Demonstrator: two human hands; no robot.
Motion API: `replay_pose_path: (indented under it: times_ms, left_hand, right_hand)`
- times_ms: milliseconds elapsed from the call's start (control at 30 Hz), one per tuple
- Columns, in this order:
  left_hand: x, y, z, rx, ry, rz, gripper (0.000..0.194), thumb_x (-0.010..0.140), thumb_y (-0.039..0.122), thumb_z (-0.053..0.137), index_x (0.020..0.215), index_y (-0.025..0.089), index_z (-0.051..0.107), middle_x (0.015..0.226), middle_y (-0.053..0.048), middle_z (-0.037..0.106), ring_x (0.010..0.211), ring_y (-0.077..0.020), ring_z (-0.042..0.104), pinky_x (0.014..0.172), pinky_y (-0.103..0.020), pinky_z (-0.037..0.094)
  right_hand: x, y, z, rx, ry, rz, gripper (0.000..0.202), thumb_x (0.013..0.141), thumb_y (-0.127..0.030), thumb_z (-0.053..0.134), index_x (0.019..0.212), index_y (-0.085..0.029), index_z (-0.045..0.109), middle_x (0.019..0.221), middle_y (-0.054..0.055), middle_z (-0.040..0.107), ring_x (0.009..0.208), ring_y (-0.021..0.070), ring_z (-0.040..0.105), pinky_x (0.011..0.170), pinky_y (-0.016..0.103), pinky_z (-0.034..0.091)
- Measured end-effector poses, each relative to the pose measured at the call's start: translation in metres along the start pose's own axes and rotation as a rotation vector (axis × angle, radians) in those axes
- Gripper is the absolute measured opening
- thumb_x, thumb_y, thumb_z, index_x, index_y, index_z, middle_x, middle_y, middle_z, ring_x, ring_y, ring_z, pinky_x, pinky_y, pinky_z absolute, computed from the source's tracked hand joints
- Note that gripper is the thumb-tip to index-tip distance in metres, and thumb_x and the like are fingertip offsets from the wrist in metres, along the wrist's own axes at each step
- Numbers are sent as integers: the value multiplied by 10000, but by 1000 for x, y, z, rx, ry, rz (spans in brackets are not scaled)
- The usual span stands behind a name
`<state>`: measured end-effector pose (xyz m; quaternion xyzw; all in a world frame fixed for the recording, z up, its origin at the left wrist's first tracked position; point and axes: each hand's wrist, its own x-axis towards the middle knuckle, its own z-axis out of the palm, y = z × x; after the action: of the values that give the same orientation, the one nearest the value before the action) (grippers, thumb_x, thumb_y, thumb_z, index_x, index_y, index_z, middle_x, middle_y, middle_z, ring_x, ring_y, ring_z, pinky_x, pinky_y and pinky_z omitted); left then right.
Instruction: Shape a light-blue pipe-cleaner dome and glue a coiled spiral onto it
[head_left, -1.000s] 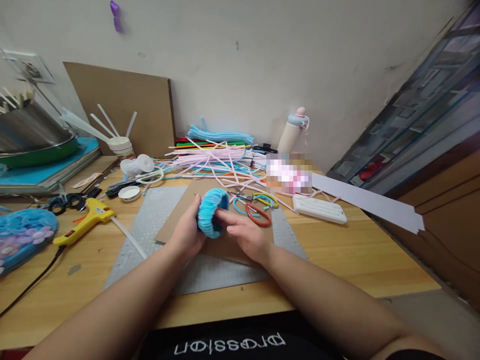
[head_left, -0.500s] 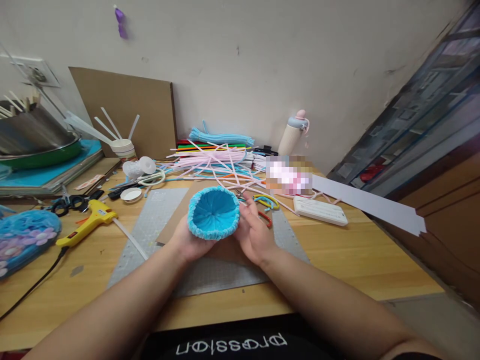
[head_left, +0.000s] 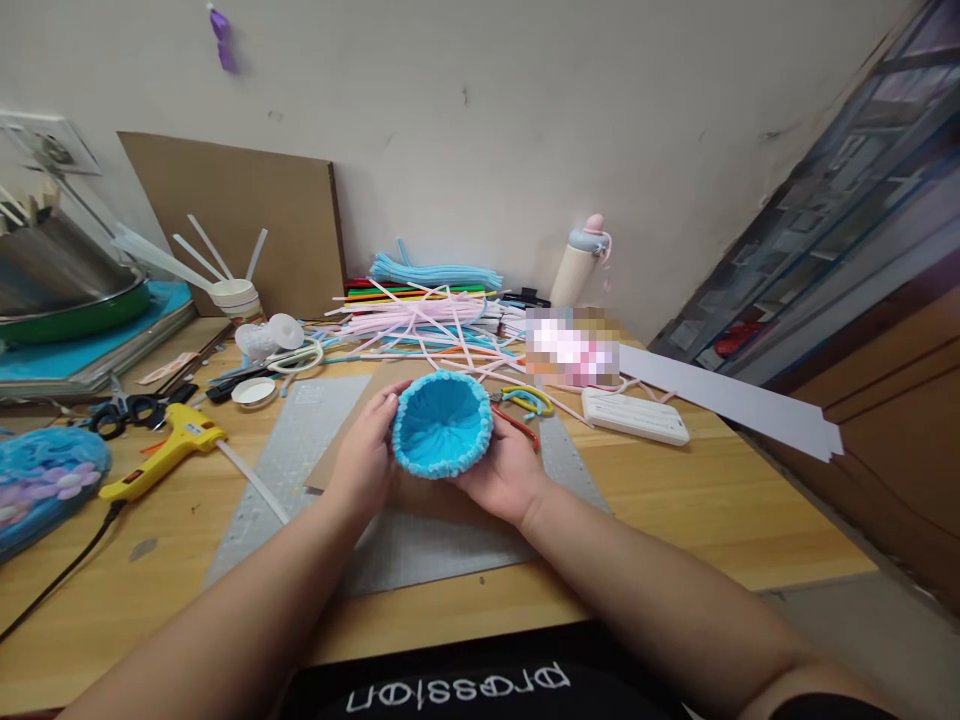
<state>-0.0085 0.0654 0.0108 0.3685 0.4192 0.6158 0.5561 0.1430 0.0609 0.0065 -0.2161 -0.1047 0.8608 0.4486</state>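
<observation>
Over on the far left of your wooden desk [head_left: 675, 520] there's a blue fuzzy piece with little flowers [head_left: 41, 485] poking in at the edge, and behind it a metal pot with a green rim [head_left: 67, 285] sitting on a stack of flat boards. A bit closer in you've got black-handled scissors [head_left: 124, 412] and the yellow glue gun [head_left: 161, 450], its black cord trailing off toward the front edge, with a paper cup of white sticks [head_left: 236, 295] and a sheet of brown cardboard [head_left: 232, 225] leaning on the wall behind them. Moving to the middle, your left hand [head_left: 367, 460] is curled around the left side of the blue fuzzy cup [head_left: 442, 425], fingers wrapped on its wall, thumb up near the rim. The cup is held just above the grey cutting mat [head_left: 300, 450] and the cardboard piece lying on it, tipped so its open mouth faces you and you can see right down to the bottom. Your right hand [head_left: 502, 470] cradles it from underneath and the right, palm up, fingers closed against the cup's outside, so both hands have it. Behind the cup is that messy pile of pink, blue and mixed pipe cleaners [head_left: 427, 315], and just right of it red-handled scissors [head_left: 517, 425] and a yellow and blue loop [head_left: 529, 400]. Further right there's a cream bottle with a pink top [head_left: 577, 265] by the wall, a white ribbed case [head_left: 634, 415] lying flat, and a long pale strip [head_left: 727, 400] running off toward the right edge.
</observation>
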Motion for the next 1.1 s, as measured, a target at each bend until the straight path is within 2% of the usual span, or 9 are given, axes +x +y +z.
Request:
replay_pose_path:
  times_ms: [133,233,333,433,567,700,800,900,1100]
  left_hand:
    - [-12,-4,3,222,-88,-3,411,821,443,595,1157,212,638,1184,-60,659,1104,-262,571,916,-338,444]
    - [-17,0,4,305,-116,60,400,815,427,610,1147,208,648,1163,-67,665,1081,-255,579,920,-332,434]
    - [-18,9,2,533,-113,323,370,775,349,681,1126,237,655,1181,-59,647,1121,-251,557,981,-344,396]
    - [-16,16,-2,867,-75,642,255,758,291,703,1009,251,686,1075,-51,654,1060,-241,576,975,-349,397]
    - [-14,16,-7,1075,-86,801,111,797,228,639,904,238,665,941,-44,674,930,-225,613,874,-346,440]
    - [-13,13,-10,1119,-97,856,41,790,187,620,795,227,612,848,-25,675,825,-200,621,786,-323,448]
    - [-12,12,-11,1132,-84,863,99,781,189,627,719,225,559,803,-16,659,776,-190,612,740,-315,447]
    - [-11,13,-12,1134,-73,842,134,769,179,626,684,224,533,777,-14,648,760,-189,609,724,-315,447]
    - [-9,14,-14,1102,-23,723,150,775,191,591,652,223,512,728,-7,610,717,-178,596,670,-298,444]
  right_hand:
    - [1,3,-3,-24,-72,103,534,876,-633,384,1101,-204,609,1040,82,713,1025,266,638,969,525,445]
    - [-1,3,-4,-58,-104,132,593,856,-680,369,1100,-198,614,1056,91,712,1051,273,631,990,532,426]
    - [-2,4,-2,-102,-98,137,573,866,-664,376,1088,-196,619,1042,86,717,1053,264,635,1004,522,414]
    - [-3,7,-2,-130,-104,178,564,881,-646,367,1070,-181,624,1021,92,720,1044,260,641,1000,513,417]
    - [-5,10,-2,-162,-106,208,554,883,-638,380,1075,-175,616,1015,92,718,1022,256,649,990,505,423]
    - [-6,11,-2,-191,-146,240,575,869,-661,390,1081,-174,610,1022,91,715,1028,258,646,988,507,420]
    - [-6,12,-4,-189,-200,267,639,836,-720,382,1088,-177,607,1049,101,707,1055,269,634,986,521,417]
    - [-6,13,-7,-200,-220,233,667,782,-750,453,1097,-181,602,1070,108,700,1082,279,621,984,524,420]
    - [-6,16,-16,-322,-225,154,535,741,-564,670,1128,-203,596,1067,94,701,1090,277,620,983,515,432]
